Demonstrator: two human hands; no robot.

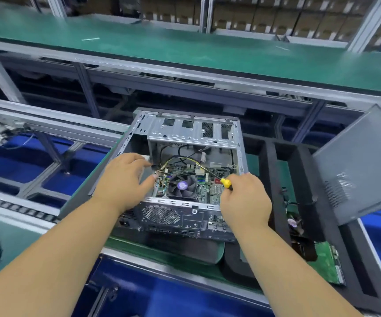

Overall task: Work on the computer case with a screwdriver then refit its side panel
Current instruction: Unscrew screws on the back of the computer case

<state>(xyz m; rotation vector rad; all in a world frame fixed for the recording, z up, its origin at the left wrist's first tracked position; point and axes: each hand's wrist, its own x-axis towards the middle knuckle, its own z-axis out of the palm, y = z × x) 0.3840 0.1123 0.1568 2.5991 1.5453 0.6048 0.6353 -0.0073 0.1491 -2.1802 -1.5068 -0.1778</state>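
Observation:
An open computer case (191, 131) lies on its side on the green belt, its motherboard and black CPU fan (182, 186) exposed. My right hand (245, 200) grips a screwdriver with a yellow handle (226, 183); its thin shaft slants up and left over the board. My left hand (123, 181) rests over the case's left edge with fingers spread and the thumb near the fan. The grey side panel (359, 165) leans upright at the right, off the case.
A black foam tray (278, 179) stands to the right of the case, with a green circuit board (324, 261) lying beside it. Roller conveyor rails (24, 211) run at the left over blue bins. A raised green shelf (185, 46) crosses behind.

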